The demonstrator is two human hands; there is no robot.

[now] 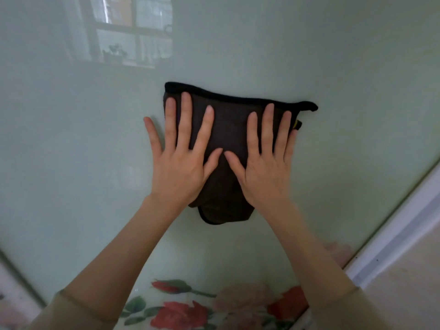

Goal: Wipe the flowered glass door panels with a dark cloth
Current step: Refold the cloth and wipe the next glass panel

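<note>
A pale green glass door panel (333,67) fills the view, with red and pink roses (181,313) printed along its lower part. A dark brown cloth (229,129) with a black hem lies flat against the glass at the centre. My left hand (178,160) presses on the cloth's left half with straight, spread fingers; its little finger touches bare glass. Flat on the cloth's right half lies my right hand (264,163), fingers straight, thumb tip close to the left thumb. A small yellow tag shows at the cloth's right edge.
A white door frame (390,236) runs diagonally at the lower right, with a beige wall beyond it. A dark frame edge (21,279) crosses the lower left corner. A window with a potted plant is reflected in the glass (128,32) at the upper left.
</note>
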